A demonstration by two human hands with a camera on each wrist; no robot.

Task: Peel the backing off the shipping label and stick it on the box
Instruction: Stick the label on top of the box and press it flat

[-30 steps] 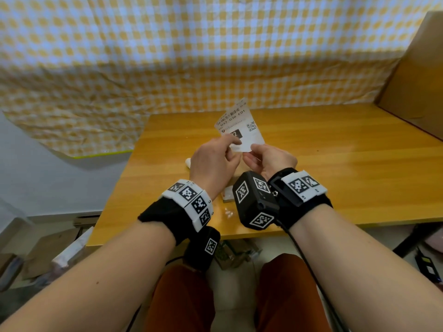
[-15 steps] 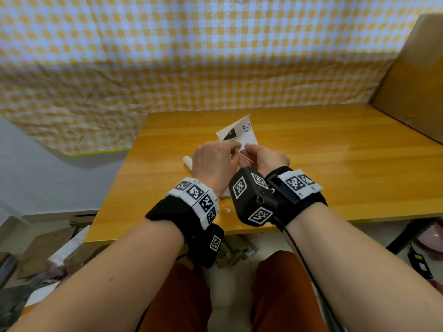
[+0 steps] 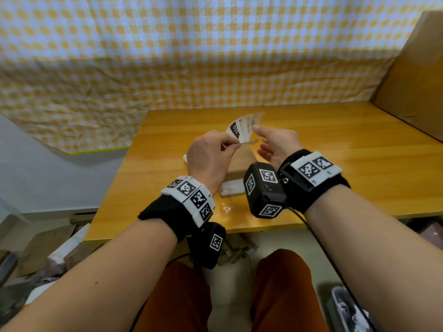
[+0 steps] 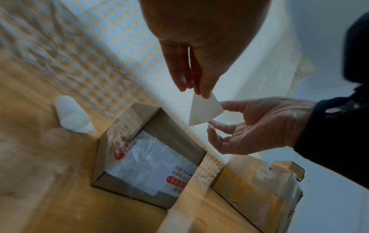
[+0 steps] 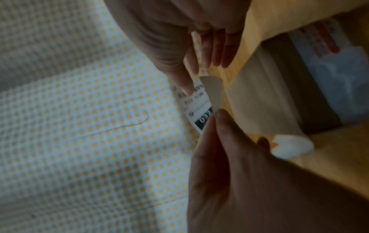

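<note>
table (image 3: 335,149) | checked cloth (image 3: 191,56) behind | white object (image 4: 72,117) on table

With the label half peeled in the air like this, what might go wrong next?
1. The label is held only at its edges, the left hand pinching one corner and the right hand the other side, so it may curl and stick to itself or to a finger.
2. The backing is only partly off; a quick pull may tear it.
3. The box lies below, mostly hidden by the hands in the head view, so the label may land crooked.
</note>
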